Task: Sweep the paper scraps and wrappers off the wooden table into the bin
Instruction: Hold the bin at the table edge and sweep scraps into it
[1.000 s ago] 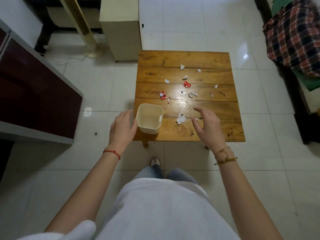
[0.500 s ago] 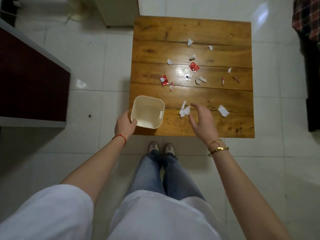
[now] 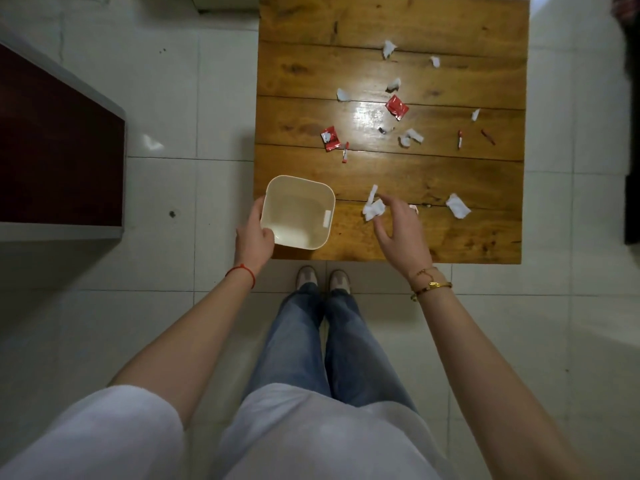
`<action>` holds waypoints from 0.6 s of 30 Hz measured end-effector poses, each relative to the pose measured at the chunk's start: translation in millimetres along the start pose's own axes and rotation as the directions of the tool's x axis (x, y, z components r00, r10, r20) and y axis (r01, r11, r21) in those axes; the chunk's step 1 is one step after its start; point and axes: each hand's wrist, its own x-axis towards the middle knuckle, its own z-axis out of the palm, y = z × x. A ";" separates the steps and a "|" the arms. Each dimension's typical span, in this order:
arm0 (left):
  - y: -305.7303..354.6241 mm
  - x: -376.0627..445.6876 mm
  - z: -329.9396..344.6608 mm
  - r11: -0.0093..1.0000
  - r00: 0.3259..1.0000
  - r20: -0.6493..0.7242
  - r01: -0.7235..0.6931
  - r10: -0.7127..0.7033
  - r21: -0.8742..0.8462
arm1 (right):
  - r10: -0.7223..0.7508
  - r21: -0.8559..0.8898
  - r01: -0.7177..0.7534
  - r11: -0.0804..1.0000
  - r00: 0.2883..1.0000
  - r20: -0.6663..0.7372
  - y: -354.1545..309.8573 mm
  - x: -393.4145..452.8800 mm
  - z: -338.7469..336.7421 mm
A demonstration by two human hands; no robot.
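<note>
A cream square bin (image 3: 298,211) sits at the near left corner of the wooden table (image 3: 450,29), partly past the table's left edge. My left hand (image 3: 254,239) grips the bin's near left wall. My right hand (image 3: 401,230) hovers over the table's near edge with fingers spread, its fingertips at a crumpled white paper scrap (image 3: 373,209). Another white scrap (image 3: 458,206) lies to the right of that hand. Two red wrappers (image 3: 330,137) (image 3: 397,107) and several small white scraps lie scattered across the middle and far planks.
A dark red cabinet (image 3: 59,157) with a grey rim stands to the left across a strip of white tiled floor. My feet (image 3: 323,278) stand right at the table's near edge. A dark object sits at the right border.
The view has closed in and tilted down over the table. My left hand has taken hold of the bin's wall. My right hand has stayed by the crumpled scrap near the bin.
</note>
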 end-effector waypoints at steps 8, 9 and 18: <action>27.5 -36.8 3.6 0.995 0.995 0.033 -0.097 0.097 0.000 | 0.042 0.006 -0.042 0.999 0.999 -0.030 6.7 -26.9 -10.8; 29.5 -43.6 5.6 0.996 0.995 0.042 -0.094 0.094 0.003 | 0.046 0.012 -0.046 0.999 0.998 -0.041 9.5 -32.4 -13.8; 41.6 -111.7 47.3 0.999 0.999 0.002 -0.043 0.043 -0.002 | 0.039 0.033 -0.037 0.999 0.997 -0.059 55.8 -73.1 -37.6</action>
